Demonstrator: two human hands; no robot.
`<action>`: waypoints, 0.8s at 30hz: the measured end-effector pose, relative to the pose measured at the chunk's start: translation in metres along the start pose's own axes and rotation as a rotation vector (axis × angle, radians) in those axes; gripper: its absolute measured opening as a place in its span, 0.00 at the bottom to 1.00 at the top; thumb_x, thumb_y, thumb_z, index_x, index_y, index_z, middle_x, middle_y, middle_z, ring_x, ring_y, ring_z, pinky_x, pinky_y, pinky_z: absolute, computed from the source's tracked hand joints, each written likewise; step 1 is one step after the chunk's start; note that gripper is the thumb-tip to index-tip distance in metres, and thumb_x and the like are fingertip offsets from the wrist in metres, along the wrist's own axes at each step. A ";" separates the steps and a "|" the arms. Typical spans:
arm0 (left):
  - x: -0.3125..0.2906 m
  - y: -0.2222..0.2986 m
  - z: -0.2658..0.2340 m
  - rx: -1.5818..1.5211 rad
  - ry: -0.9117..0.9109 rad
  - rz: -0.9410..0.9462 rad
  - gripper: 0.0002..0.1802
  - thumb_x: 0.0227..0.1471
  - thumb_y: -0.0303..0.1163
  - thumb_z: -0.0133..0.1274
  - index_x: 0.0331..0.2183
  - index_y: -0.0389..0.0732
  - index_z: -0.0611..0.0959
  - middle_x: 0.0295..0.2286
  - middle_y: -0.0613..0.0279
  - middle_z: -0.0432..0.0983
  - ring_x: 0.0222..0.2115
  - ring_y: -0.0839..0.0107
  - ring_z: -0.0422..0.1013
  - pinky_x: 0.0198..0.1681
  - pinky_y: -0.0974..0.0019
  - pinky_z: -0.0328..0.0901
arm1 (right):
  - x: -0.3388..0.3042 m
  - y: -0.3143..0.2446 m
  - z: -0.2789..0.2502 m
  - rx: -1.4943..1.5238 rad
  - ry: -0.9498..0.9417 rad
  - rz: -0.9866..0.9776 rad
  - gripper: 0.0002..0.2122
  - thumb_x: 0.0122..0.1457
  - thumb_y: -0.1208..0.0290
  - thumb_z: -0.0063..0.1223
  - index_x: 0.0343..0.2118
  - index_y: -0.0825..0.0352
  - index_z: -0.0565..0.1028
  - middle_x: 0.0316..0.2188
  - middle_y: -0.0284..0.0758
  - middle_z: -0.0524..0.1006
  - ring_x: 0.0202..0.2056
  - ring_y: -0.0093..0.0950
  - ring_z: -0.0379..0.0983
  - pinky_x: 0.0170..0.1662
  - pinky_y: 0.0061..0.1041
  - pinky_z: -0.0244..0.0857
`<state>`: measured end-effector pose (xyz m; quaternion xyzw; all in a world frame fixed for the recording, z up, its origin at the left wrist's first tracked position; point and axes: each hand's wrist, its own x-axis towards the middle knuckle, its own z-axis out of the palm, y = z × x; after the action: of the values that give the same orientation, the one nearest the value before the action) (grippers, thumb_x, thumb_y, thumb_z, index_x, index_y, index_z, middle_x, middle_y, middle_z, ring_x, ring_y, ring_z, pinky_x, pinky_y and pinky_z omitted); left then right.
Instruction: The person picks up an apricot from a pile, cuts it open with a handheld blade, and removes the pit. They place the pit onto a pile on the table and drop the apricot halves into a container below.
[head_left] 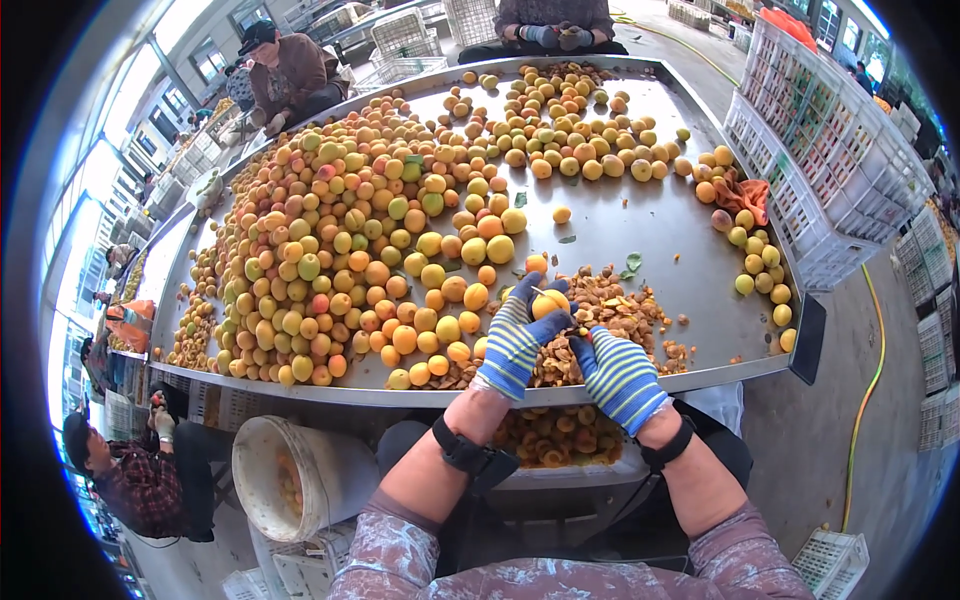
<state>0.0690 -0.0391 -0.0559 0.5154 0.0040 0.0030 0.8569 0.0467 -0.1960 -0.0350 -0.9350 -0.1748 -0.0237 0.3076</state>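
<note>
My left hand (514, 345), in a blue and yellow striped glove, grips a yellow apricot (545, 304) between thumb and fingers. Close to it on the right, my right hand (622, 375) wears a matching glove and has its fingers curled in; whatever it holds is hidden. Both hands are over the near edge of a metal table (690, 250). Around and beneath them lies a heap of brown apricot pits (605, 300). Whole apricots (330, 235) in yellow, orange and green cover the table's left side. Below the edge, between my forearms, is a container of opened apricots (560, 437).
Stacked white plastic crates (815, 140) stand along the right side. A white bucket (330, 470) tilts at my lower left. One co-worker (290, 75) sits at the far left, another (555, 25) across the table. A yellow hose (875, 380) runs over the floor.
</note>
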 end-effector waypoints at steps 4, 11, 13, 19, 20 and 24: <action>-0.001 -0.003 -0.011 -0.547 0.062 -0.339 0.30 0.54 0.42 0.56 0.50 0.31 0.68 0.43 0.45 0.73 0.40 0.57 0.74 0.45 0.61 0.72 | 0.001 -0.005 0.003 0.013 0.048 -0.007 0.15 0.63 0.59 0.45 0.30 0.69 0.71 0.17 0.47 0.74 0.22 0.45 0.73 0.25 0.41 0.66; -0.006 -0.002 -0.005 -0.174 0.055 -0.261 0.26 0.54 0.43 0.56 0.46 0.33 0.73 0.41 0.50 0.76 0.39 0.61 0.75 0.40 0.63 0.72 | 0.003 -0.010 0.008 -0.033 -0.024 0.067 0.14 0.63 0.60 0.46 0.31 0.69 0.71 0.19 0.47 0.74 0.23 0.46 0.73 0.26 0.42 0.65; -0.007 0.001 -0.004 -0.074 0.081 -0.219 0.23 0.54 0.38 0.57 0.47 0.34 0.74 0.40 0.53 0.77 0.38 0.66 0.75 0.41 0.65 0.72 | 0.005 -0.011 0.010 -0.028 -0.037 0.075 0.14 0.63 0.60 0.46 0.31 0.69 0.71 0.19 0.48 0.74 0.24 0.47 0.73 0.27 0.43 0.65; -0.002 0.000 -0.013 0.131 0.003 -0.077 0.19 0.53 0.31 0.57 0.46 0.35 0.75 0.39 0.56 0.78 0.35 0.70 0.76 0.42 0.70 0.71 | 0.004 0.003 0.028 0.381 -0.003 0.075 0.18 0.63 0.59 0.45 0.26 0.71 0.72 0.19 0.47 0.74 0.24 0.45 0.73 0.29 0.40 0.65; -0.002 0.000 -0.014 0.161 -0.016 -0.069 0.19 0.53 0.30 0.57 0.46 0.35 0.75 0.39 0.56 0.78 0.36 0.70 0.76 0.42 0.70 0.71 | 0.004 0.002 0.027 0.382 -0.004 0.075 0.18 0.63 0.59 0.45 0.26 0.71 0.72 0.19 0.47 0.74 0.24 0.45 0.73 0.29 0.40 0.65; -0.002 -0.001 -0.013 0.226 -0.072 -0.050 0.21 0.53 0.31 0.57 0.48 0.35 0.73 0.40 0.54 0.78 0.38 0.68 0.76 0.43 0.69 0.72 | 0.002 -0.001 0.015 0.921 -0.237 0.295 0.21 0.64 0.53 0.43 0.22 0.66 0.71 0.12 0.32 0.68 0.14 0.25 0.66 0.18 0.27 0.58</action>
<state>0.0665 -0.0282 -0.0629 0.6083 -0.0137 -0.0374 0.7927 0.0468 -0.1859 -0.0461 -0.7132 -0.0666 0.2062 0.6666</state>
